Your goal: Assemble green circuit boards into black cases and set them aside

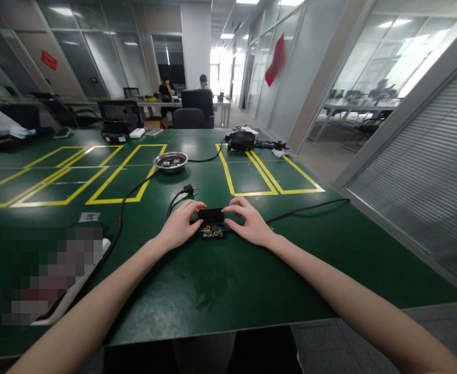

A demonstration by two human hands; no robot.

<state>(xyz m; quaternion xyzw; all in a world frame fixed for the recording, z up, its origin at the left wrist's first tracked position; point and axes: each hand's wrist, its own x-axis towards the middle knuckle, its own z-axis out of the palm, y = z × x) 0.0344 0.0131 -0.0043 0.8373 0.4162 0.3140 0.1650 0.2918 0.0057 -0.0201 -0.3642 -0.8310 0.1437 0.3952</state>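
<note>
Between my hands is an opened power adapter. Its black plastic cover (pixel 211 215) stands tilted up behind the lower half. The fingers of my left hand (pixel 180 224) close on the cover's left end, and those of my right hand (pixel 247 221) close on its right end. Just below, the adapter's circuit board (pixel 213 231) shows copper coils and small coloured parts, sitting in the black lower shell. A black power cord with a plug (pixel 189 189) lies beyond my left hand. Another dark cable (pixel 310 209) runs off to the right from behind my right wrist.
A round metal dish (pixel 171 161) with small metal parts stands farther back. Yellow tape (pixel 115 200) outlines rectangles on the green table (pixel 182 296). A black device with cables (pixel 242 140) lies at the far edge. A blurred-out flat item (pixel 53 280) is at left. People sit in the background.
</note>
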